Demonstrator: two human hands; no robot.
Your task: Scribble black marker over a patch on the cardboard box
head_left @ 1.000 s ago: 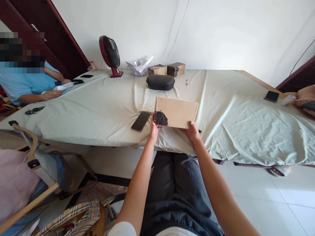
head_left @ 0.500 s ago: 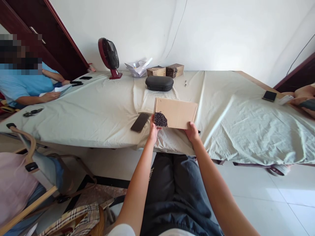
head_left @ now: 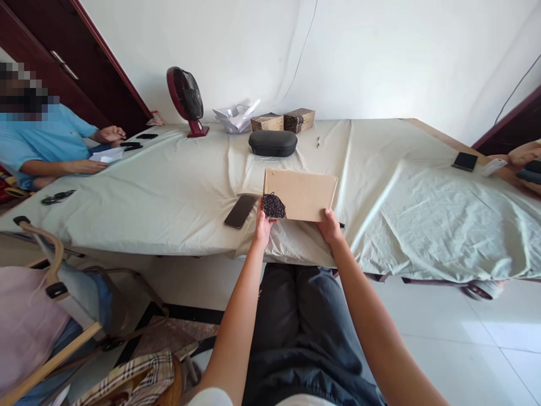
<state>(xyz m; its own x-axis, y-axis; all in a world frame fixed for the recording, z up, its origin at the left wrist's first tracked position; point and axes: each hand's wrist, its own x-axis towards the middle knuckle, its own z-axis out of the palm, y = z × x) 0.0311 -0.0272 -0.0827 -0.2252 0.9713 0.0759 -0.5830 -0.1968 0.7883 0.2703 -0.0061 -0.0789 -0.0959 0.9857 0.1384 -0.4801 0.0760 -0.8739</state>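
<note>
Between my two hands is a flat brown cardboard box (head_left: 306, 194), held tilted over the table's near side. My left hand (head_left: 264, 224) grips its lower left corner, where a dark, speckled patch (head_left: 274, 206) covers the cardboard. At the lower right corner my right hand (head_left: 329, 224) is closed on the box, thumb on the face and the other fingers hidden behind it. A black smartphone (head_left: 240, 211) lies on the cloth just left of my left hand. The tip of a dark, thin thing shows beside my right hand.
A black zip case (head_left: 273, 144), two small cardboard boxes (head_left: 299, 120), a clear plastic bag (head_left: 236, 117) and a red fan (head_left: 186, 98) stand toward the wall on the cloth-covered table (head_left: 380, 225). A person in blue (head_left: 46, 141) sits at the left; another person's hands are far right.
The box stays in both my hands, almost unmoved. At the left, the person in blue has lifted one hand off the papers. The view has shifted slightly.
</note>
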